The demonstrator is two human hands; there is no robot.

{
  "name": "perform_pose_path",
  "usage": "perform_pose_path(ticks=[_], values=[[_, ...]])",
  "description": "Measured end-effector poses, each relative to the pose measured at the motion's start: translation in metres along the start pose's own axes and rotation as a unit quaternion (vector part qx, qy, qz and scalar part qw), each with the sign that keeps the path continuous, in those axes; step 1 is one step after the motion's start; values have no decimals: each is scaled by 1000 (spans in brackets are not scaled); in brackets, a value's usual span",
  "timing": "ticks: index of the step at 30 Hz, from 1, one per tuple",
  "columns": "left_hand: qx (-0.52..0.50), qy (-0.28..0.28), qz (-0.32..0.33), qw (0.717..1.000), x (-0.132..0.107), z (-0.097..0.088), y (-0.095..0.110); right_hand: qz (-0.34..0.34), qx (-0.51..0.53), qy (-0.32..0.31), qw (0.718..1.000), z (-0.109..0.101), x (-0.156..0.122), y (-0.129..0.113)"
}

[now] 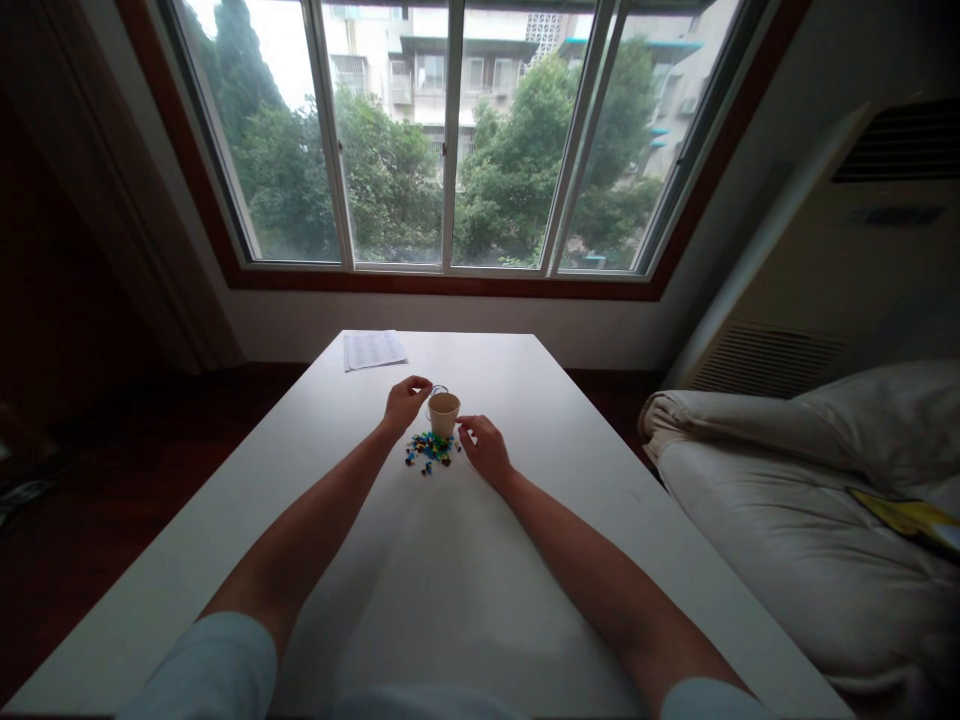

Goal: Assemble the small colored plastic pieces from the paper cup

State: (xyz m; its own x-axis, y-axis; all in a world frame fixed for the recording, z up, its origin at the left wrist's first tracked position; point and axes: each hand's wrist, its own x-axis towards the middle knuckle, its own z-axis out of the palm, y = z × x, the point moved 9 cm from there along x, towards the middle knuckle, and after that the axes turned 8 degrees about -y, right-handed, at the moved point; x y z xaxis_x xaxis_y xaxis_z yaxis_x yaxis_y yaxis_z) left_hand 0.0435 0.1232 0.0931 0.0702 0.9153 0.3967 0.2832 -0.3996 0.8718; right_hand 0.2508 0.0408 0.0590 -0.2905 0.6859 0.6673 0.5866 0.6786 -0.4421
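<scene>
A small cream cup (443, 416) stands upright on the white table, its open top facing me. At its left back side, my left hand (407, 403) has its fingertips pinched at a thin, dark curved loop (440, 389) behind the rim; whether the loop is joined to the cup I cannot tell. To the right of the cup is my right hand (486, 447), fingers bent and slightly apart, the fingertips at or just beside the cup's wall. Small multicoloured pieces (427, 450), mostly blue, green and yellow, lie in a loose heap in front of the cup.
Printed paper sheets (373, 350) lie at the far left of the white table (420, 580). Beyond its far edge is a wall with a wide window (450, 150). A padded grey seat (757, 520) stands to the right, near a tall white appliance (810, 260).
</scene>
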Motion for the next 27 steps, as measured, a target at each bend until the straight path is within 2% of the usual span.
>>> perform_pose_path(ticks=[7,16,22,25,27], values=[[-9,-20,-11,1000,-1,14,-2,1,2,-6,1000,2,0,2],[26,-10,-1,1000,-7,16,-5,-6,6,-29,1000,3,0,-2],[61,45,20,997,-19,4,-3,-27,-23,-83,996,12,-2,-7],[84,69,17,994,-31,-6,-16,-57,-41,-134,988,24,-4,-15],[107,66,16,992,-39,-11,-29,-83,-57,-167,981,33,-6,-22]])
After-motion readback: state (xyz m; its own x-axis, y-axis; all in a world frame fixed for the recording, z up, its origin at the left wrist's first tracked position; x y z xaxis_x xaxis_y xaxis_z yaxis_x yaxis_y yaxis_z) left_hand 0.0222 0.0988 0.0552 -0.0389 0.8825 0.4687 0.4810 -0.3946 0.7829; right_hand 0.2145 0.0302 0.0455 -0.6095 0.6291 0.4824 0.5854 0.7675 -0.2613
